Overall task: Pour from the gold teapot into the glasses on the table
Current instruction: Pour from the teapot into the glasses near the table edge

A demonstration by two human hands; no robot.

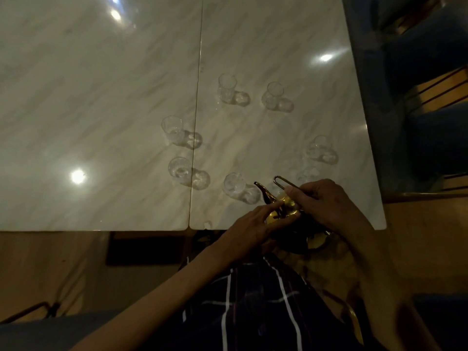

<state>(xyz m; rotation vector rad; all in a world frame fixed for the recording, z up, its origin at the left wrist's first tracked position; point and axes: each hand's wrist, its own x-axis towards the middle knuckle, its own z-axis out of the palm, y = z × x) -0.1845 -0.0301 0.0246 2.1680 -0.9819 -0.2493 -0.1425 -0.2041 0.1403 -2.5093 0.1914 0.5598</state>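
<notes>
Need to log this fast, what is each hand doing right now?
Left hand: open, straight fingers resting on the shiny gold metal teapot.
Right hand: closed, gripping the teapot's thin wire handle.

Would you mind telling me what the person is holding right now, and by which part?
The gold teapot: the right hand grips its wire handle, while the left hand's fingers rest on the lid area.
</notes>
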